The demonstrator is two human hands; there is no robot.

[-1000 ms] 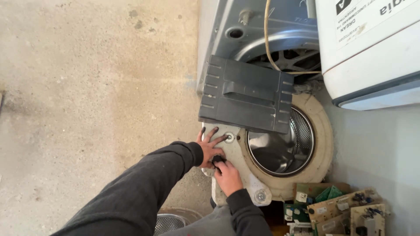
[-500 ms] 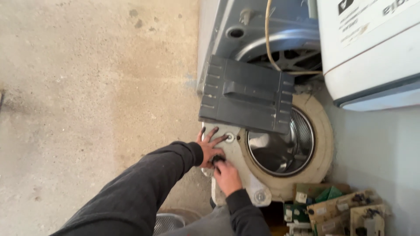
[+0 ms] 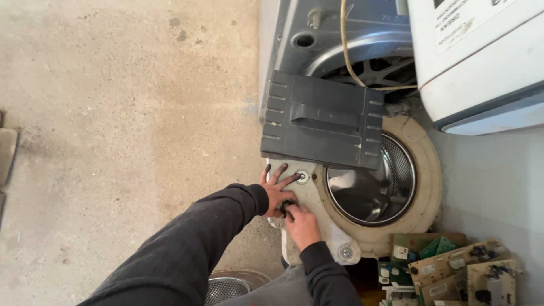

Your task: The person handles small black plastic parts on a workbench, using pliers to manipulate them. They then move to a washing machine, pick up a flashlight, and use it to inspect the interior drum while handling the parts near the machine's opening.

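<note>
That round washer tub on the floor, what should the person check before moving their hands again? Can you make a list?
1. Left hand steady on the cream tub housing: ok, fingers spread flat on it.
2. Right hand has a grip on the small dark part: cannot tell, fingers hide most of it.
3. Dark grey plastic block sitting safely: cannot tell, it lies across the tub's upper edge, close above the hands.
4. Yellow cable out of the way: ok, it hangs beyond the block, away from both hands.
5. Circuit boards clear of the arms: ok, they lie to one side of the tub.
6. Steel drum empty: ok, nothing shows inside.
</note>
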